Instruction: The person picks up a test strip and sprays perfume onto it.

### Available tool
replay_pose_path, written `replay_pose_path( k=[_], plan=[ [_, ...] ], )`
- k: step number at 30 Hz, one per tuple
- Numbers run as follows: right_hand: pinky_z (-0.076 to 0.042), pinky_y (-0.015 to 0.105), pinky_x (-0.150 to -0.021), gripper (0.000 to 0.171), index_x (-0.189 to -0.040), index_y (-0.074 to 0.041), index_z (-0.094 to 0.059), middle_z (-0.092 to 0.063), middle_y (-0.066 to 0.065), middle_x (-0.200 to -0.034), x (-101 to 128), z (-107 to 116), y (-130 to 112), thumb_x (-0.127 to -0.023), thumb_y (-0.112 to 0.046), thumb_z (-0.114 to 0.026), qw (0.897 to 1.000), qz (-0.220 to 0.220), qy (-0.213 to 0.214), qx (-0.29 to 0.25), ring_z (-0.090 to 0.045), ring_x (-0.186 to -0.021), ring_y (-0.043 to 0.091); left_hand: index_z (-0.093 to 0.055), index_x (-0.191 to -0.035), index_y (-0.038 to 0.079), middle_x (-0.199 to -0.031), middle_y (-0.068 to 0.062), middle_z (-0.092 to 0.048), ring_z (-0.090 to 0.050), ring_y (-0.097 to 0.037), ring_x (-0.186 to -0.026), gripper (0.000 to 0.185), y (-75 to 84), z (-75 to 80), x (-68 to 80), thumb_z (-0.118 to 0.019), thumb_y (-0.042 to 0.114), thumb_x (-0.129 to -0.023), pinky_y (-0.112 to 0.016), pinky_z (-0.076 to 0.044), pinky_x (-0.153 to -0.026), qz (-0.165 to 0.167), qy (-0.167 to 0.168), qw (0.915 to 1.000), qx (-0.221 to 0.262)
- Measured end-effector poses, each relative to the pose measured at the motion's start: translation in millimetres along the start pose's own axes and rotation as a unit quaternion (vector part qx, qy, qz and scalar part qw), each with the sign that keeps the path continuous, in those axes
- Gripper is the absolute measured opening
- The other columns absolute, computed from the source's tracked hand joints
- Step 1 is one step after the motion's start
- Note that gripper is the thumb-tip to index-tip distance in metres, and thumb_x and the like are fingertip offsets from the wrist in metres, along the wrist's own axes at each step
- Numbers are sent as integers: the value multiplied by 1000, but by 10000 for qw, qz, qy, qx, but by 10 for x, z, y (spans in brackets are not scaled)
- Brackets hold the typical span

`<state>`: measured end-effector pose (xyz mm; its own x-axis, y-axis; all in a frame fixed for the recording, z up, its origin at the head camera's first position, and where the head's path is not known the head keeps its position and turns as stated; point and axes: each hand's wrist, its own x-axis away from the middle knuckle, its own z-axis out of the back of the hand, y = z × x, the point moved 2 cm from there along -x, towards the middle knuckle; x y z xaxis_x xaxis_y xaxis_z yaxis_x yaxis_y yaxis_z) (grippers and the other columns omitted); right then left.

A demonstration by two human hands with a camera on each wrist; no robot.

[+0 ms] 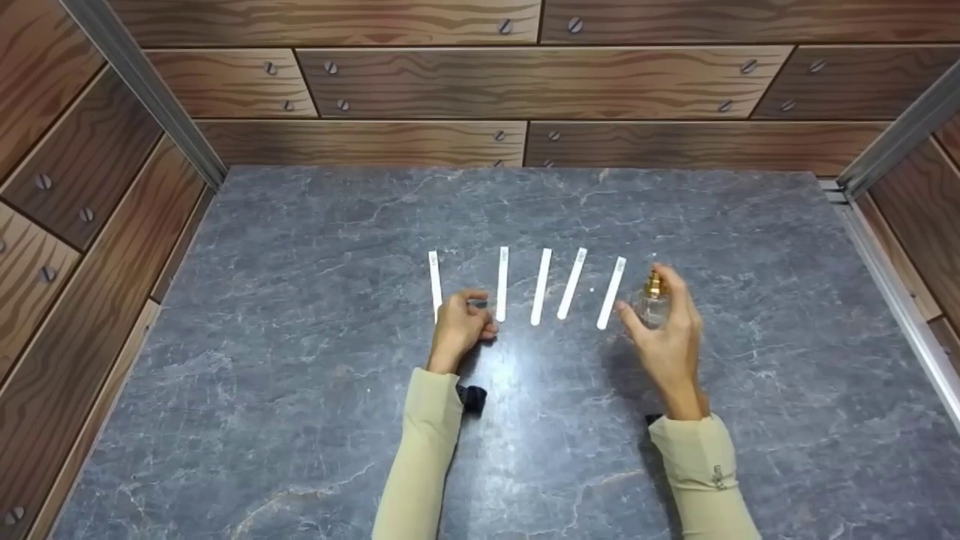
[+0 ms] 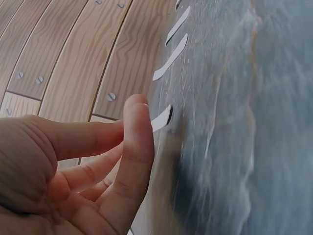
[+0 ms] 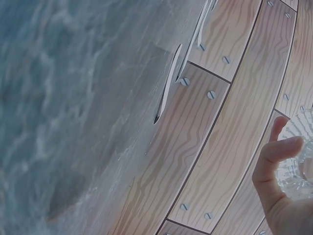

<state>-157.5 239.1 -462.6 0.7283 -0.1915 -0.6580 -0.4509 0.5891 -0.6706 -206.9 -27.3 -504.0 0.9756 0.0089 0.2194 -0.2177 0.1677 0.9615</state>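
Observation:
My right hand (image 1: 667, 341) grips a clear glass perfume bottle (image 1: 652, 309) with a gold spray neck, the index finger over its top. In the right wrist view the thumb and fingers curve round the ridged glass, cut off by the frame edge. Several white paper strips, one of them the second from the left (image 1: 503, 285), lie in a row with small dark print on some ends. My left hand (image 1: 463, 328) hovers between the two leftmost strips, fingers loosely curled and holding nothing. It covers the lower end of the leftmost strip (image 1: 434, 274).
The strips lie on a grey marbled tabletop (image 1: 285, 420). Wood-patterned panels (image 1: 420, 82) close off the back and both sides, with metal rails (image 1: 900, 262) at the corners and right edge. The rightmost strip (image 1: 611, 292) lies just left of the bottle.

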Motion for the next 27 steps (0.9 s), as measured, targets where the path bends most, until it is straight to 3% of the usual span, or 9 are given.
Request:
replay_pose_path(
  k=[9,17,22,27],
  plan=[
    [-41,25,-100,65,-130,4,-58,-66,24,-115,3,-24,7,-71,14,-83,10000,-33,43,-48,-60,-101,37,-63,-125,-12,-81,-20,-71,-67,-17,-58,32,30,162,79,-61,-12,-93,-24,-58,-54,-375,437,9960,-678],
    [-41,25,-99,64,-131,4,-57,-65,24,-117,11,-19,7,-73,12,-83,9999,-93,35,-29,-60,-102,38,-68,-120,-7,-75,-10,-70,-67,-18,-58,30,35,311,175,-64,-9,-90,-22,-54,-53,-716,896,9848,-1307],
    [-43,30,-100,64,-132,3,-56,-64,25,-119,7,-10,-14,-75,10,-83,10000,-81,-17,-32,-60,-104,39,-70,-116,-8,-77,-10,-70,-66,-14,-57,29,30,404,244,-64,-10,-87,-23,-54,-53,-944,1270,9766,-1456],
    [-42,34,-103,65,-132,3,-56,-64,26,-119,6,-9,-9,-74,10,-83,9999,-102,40,-21,-59,-106,43,-69,-116,-9,-80,-13,-71,-68,-19,-61,30,43,473,293,-63,-11,-87,-27,-56,-55,-1022,1417,9735,-1475]
  ],
)
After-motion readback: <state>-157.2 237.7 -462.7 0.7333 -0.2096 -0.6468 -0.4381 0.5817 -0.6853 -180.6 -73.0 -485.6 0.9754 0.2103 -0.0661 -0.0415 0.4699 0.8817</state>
